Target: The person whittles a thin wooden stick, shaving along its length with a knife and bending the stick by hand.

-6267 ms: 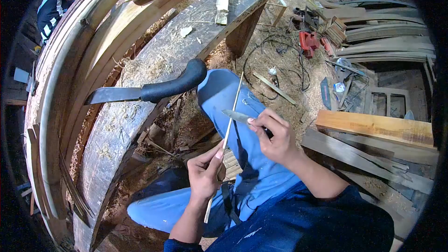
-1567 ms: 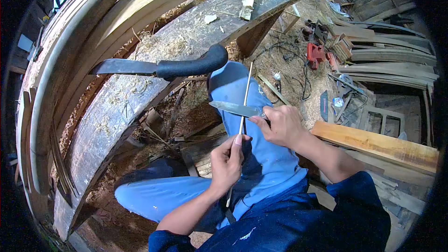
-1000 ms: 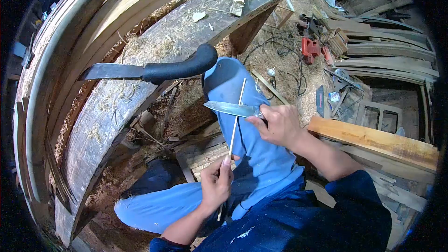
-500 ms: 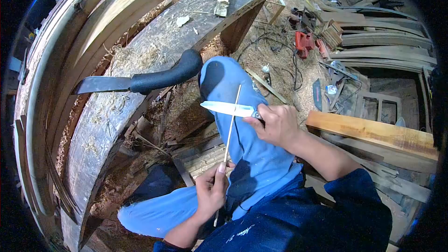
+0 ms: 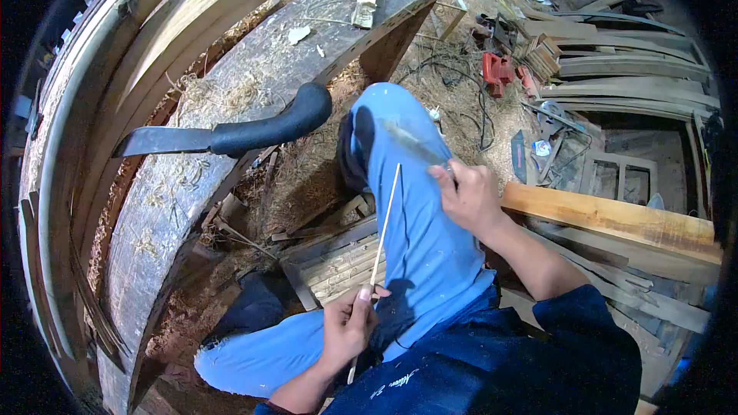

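My left hand [image 5: 350, 324] is closed, pinching a thin wooden stick [image 5: 386, 227] between thumb and fingers. The stick slants upward in front of my leg, and its lower end shows below the hand. My right hand [image 5: 470, 196] is wrapped round the handle of a knife [image 5: 415, 141]. Motion blurs the knife's blade, which points up and left over the blue trouser knee [image 5: 392, 104], apart from the stick's tip. A large blade with a bent black handle [image 5: 265, 129] lies on the worn bench plank [image 5: 165, 223] to the left.
Curved timber lengths [image 5: 165, 38] run along the left. Wood shavings [image 5: 231, 92] lie on the plank and floor. A red power tool [image 5: 498, 73] and a black cable [image 5: 484, 111] are on the floor. A squared wooden beam [image 5: 607, 211] lies at my right, near stacked boards [image 5: 630, 69].
The knife has moved off the stick, up and to the right, and its blade has turned. My right knee has shifted slightly right and upward. The stick's tip is lower.
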`<state>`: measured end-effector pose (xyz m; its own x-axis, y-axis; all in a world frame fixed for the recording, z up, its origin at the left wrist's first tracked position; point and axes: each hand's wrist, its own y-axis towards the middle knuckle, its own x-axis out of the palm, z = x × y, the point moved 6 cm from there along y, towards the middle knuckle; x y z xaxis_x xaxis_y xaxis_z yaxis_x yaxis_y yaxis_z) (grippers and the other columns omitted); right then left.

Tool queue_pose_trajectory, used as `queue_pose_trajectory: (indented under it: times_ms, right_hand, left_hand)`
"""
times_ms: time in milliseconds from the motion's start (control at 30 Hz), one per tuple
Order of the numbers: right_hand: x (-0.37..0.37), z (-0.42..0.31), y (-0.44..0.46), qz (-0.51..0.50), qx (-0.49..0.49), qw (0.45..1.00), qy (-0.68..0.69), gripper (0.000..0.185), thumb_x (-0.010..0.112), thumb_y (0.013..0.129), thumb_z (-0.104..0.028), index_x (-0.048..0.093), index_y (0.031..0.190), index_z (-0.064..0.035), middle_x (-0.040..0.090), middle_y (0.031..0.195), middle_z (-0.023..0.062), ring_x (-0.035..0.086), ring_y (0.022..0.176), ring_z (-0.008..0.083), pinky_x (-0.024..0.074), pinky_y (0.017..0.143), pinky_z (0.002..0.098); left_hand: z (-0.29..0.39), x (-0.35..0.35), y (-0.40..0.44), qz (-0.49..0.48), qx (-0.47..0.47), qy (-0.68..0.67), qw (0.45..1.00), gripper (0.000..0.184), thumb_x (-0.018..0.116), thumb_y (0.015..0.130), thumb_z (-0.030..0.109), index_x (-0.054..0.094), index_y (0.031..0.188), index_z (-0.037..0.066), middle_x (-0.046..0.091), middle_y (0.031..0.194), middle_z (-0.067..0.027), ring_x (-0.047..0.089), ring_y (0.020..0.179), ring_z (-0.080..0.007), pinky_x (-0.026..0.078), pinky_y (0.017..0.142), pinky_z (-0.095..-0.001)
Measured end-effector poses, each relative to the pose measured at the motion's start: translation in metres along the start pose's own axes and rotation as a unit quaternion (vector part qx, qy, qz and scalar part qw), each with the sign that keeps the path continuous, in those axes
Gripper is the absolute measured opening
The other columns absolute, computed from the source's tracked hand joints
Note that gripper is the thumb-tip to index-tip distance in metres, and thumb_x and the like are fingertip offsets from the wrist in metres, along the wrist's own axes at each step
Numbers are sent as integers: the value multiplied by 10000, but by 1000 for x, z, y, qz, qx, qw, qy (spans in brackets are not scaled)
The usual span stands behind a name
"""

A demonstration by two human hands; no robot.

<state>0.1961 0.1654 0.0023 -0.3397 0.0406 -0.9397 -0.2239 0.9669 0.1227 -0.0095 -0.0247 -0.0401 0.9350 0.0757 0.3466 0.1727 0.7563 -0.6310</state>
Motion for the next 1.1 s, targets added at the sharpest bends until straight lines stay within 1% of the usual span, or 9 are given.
queue_pose_trajectory:
  times_ms: [133,200,367,467,567,700,900,1000,1100]
  right_hand:
    - [2,11,0,-22,50,995,79,528,609,941,-437,511,620,-30,532,534,210,585,534,437,440,485,500]
    - [-1,3,-2,-22,35,994,100,524,615,937,-437,505,617,-37,529,525,200,583,521,427,438,478,495]
    - [-1,-30,-12,-56,-53,994,75,501,642,906,-471,531,618,-77,543,498,167,602,476,373,446,451,475]
    - [-4,-44,-12,-91,-73,992,40,504,624,907,-498,574,638,-75,559,502,172,616,486,378,473,457,479]
    - [0,-48,-13,-113,-78,990,41,514,608,908,-518,601,655,-71,575,513,177,623,494,386,491,470,488]
    - [2,-53,-12,-102,-72,992,31,518,613,904,-521,595,650,-70,576,517,182,626,501,390,492,478,500]
    - [1,-51,-12,-51,-78,996,-6,516,628,897,-508,584,633,-67,581,523,188,632,516,392,493,480,504]
    - [1,-39,-6,-25,-41,998,-29,515,635,895,-495,575,625,-61,587,534,198,629,520,402,488,483,511]
    - [0,-33,-4,-37,-25,999,-24,520,633,900,-488,570,627,-50,590,546,210,622,529,419,485,496,515]
  left_hand:
    - [2,2,6,-18,6,-28,999,334,436,1069,237,660,1076,-11,434,539,46,339,456,-32,242,439,-243]
    - [4,3,9,-26,12,-19,999,325,434,1069,235,648,1101,-7,433,538,44,344,450,-34,255,436,-241]
    - [44,13,24,-14,76,-25,997,373,450,1060,197,513,1397,51,436,554,48,393,434,-52,338,429,-233]
    - [48,13,32,-31,82,-6,996,438,491,1044,176,447,1471,91,450,557,49,408,443,-50,349,435,-230]
    - [54,11,31,-14,78,53,995,466,532,1028,170,439,1479,96,464,563,52,421,454,-41,352,439,-225]
    - [50,5,33,-17,71,43,996,470,556,1018,162,454,1473,111,471,564,55,423,465,-32,343,440,-224]
    - [41,1,23,0,46,19,999,433,561,1013,143,503,1443,128,439,574,88,373,468,-20,304,442,-217]
    - [35,-3,14,-22,79,60,995,431,563,1012,140,507,1439,131,431,582,96,354,471,-19,293,448,-213]
    - [27,-5,5,-32,28,10,999,432,567,1009,133,511,1438,140,435,580,92,360,477,-17,297,452,-214]
